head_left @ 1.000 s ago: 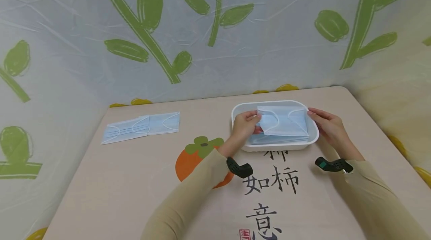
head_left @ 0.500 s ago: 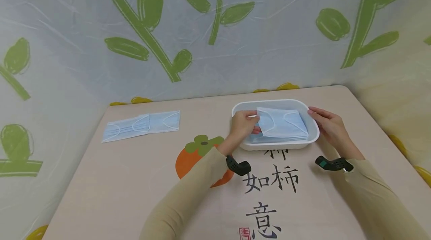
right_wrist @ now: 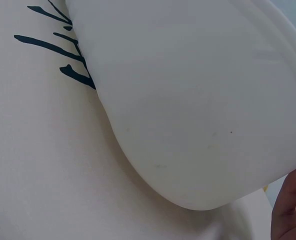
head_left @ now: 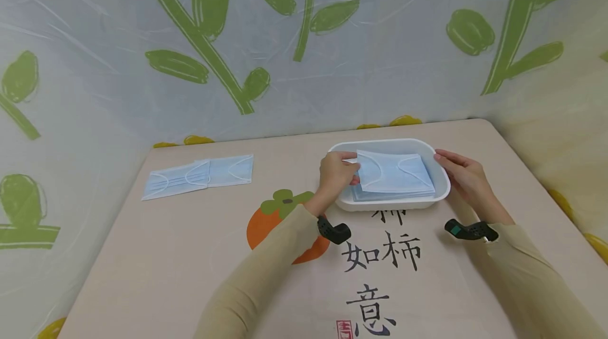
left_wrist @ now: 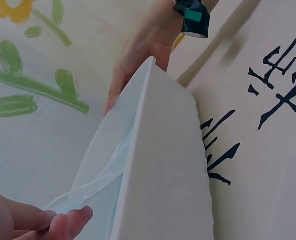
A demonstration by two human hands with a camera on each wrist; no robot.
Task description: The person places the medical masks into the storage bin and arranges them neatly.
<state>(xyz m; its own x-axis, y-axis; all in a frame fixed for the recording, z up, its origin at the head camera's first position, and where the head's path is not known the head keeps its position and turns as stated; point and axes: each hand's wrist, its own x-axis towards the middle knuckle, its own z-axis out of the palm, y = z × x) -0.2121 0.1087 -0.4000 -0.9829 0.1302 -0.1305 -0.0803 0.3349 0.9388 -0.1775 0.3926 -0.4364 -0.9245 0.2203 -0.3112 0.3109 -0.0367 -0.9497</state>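
My left hand (head_left: 334, 172) pinches the left end of a light-blue face mask (head_left: 391, 171) by its edge. That mask lies tilted over several stacked masks (head_left: 380, 196) in a white plastic basin (head_left: 387, 205). In the left wrist view, the left fingertips (left_wrist: 73, 220) are beside a white ear loop (left_wrist: 103, 181). My right hand (head_left: 467, 180) holds the basin's right rim with its fingertips. Only part of the right hand (right_wrist: 292, 207) shows in the right wrist view, against the basin's wall (right_wrist: 198, 110).
Two overlapping blue masks (head_left: 176, 179) lie at the table's back left. The tablecloth (head_left: 157, 275) bears a printed persimmon (head_left: 266, 228) and black characters (head_left: 370, 310). Behind the table's back edge hangs a curtain (head_left: 370, 85) with printed plants.
The left hand has moved slightly left, drawing the top mask's left end with it. The right hand stays at the basin's rim.
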